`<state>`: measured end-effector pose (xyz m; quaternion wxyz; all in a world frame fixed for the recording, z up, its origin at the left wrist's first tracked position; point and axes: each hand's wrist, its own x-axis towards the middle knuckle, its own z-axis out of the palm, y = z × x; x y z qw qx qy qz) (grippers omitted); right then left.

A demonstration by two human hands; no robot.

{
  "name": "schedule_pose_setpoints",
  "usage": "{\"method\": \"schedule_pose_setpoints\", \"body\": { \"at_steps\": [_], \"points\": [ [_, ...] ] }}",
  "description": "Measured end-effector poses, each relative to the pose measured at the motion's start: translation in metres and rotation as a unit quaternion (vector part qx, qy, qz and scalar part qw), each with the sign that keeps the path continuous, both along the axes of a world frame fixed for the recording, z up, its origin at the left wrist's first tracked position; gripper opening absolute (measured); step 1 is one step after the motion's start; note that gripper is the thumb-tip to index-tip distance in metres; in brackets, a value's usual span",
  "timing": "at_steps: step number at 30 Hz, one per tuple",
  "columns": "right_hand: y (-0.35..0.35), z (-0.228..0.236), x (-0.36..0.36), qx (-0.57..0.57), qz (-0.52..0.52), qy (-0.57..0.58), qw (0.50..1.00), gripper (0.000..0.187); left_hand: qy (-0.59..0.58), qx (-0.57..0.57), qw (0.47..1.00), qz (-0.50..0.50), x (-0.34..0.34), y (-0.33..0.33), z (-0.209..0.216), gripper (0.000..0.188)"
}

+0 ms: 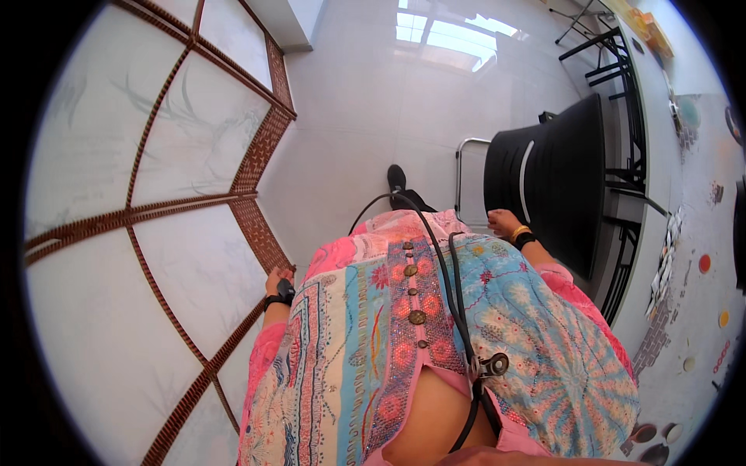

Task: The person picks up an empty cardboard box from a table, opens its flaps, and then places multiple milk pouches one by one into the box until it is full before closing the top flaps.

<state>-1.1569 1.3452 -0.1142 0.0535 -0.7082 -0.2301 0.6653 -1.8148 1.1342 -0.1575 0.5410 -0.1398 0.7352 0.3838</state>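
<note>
My left hand (280, 278) hangs low at my side, close to the folding screen (190, 132), with a dark band and small device on its wrist. Its fingers are too small and partly hidden to read. On the other side, my right hand (503, 223) is held loosely curled, nothing visible in it. It overlaps the near left corner of a black chair back (544, 179); whether it touches the chair I cannot tell. A gold bracelet and a black band circle that wrist. A black cable (454, 287) runs down my patterned top, held by a metal clip (494, 365).
Brown woven frames edge the screen's pale panels on the left. At right, a long table (688, 256) with scattered small items has black folding legs (625, 155). The chair's chrome frame (460, 175) stands on the glossy tiled floor (365, 101). My dark shoe (396, 179) points ahead.
</note>
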Motion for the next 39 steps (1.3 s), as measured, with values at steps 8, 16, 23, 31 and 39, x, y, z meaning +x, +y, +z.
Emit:
{"method": "schedule_pose_setpoints", "body": {
  "at_steps": [8, 16, 23, 31, 39],
  "points": [
    [0.215, 0.012, -0.038, 0.07, 0.023, 0.028, 0.997, 0.042, 0.058, 0.07, 0.995, -0.047, -0.007, 0.227, 0.028, 0.029],
    [0.299, 0.014, -0.028, 0.069, 0.005, 0.01, 0.998, 0.043, 0.128, 0.173, 0.963, -0.161, 0.017, 0.419, 0.074, 0.034],
    [0.285, -0.013, -0.008, 0.017, -0.166, 0.012, 0.986, 0.028, -0.104, 0.043, 0.977, -0.181, -0.06, 0.397, -0.052, 0.049],
    [0.292, 0.033, -0.014, -0.021, -0.3, -0.054, 0.952, 0.046, 0.011, 0.093, 0.944, -0.318, -0.079, 0.627, -0.069, 0.033],
    [0.39, 0.061, -0.056, 0.086, -0.307, -0.046, 0.947, 0.041, 0.027, 0.118, 0.907, -0.403, 0.012, 0.929, -0.006, 0.037]
  ]
}}
